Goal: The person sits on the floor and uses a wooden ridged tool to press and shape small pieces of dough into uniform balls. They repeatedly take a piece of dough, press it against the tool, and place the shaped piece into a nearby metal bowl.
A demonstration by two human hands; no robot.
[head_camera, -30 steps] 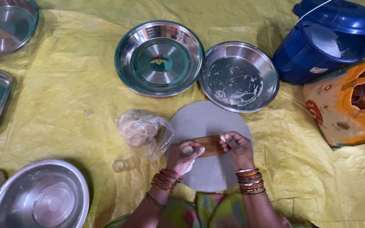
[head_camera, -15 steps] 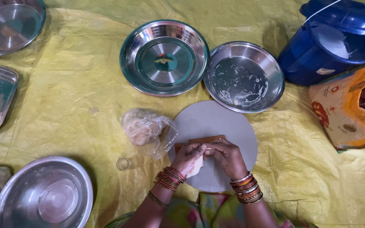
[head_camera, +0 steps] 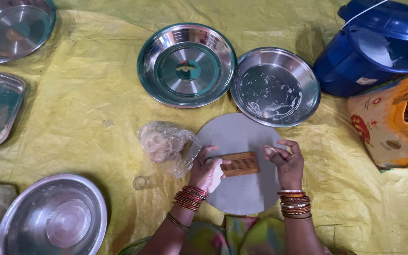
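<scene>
We take the round grey board [head_camera: 242, 189] as our clock face, and start with the yellow sheet [head_camera: 86, 118] that covers the whole floor under it. It lies in wrinkles, so the board could rock or slide if we press hard off-centre. At about two o'clock, well apart from the board, stands the blue lidded bucket [head_camera: 374, 52], with an orange printed bag [head_camera: 393, 127] just below it at three. At eleven o'clock sits a clean steel plate [head_camera: 186, 64]; at one o'clock a floury steel plate [head_camera: 275, 86] overlaps the board's upper rim, and a nudge of the board might tip it or scatter the flour. More steel bowls lie far out at eight and ten o'clock. At nine o'clock, touching the board's edge, is a clear plastic bag of dough [head_camera: 164, 141]; left open, we judge it may dry out.

In the middle of the board lies the ribbed wooden block [head_camera: 239, 164]. Our left hand [head_camera: 207, 171] is closed over its left end, with pale dough under the palm. Our right hand [head_camera: 284, 163] is apart, just right of the block, pinching a small dough piece [head_camera: 270, 151] between thumb and fingertip. That soft bit could stick, smear or drop.
</scene>
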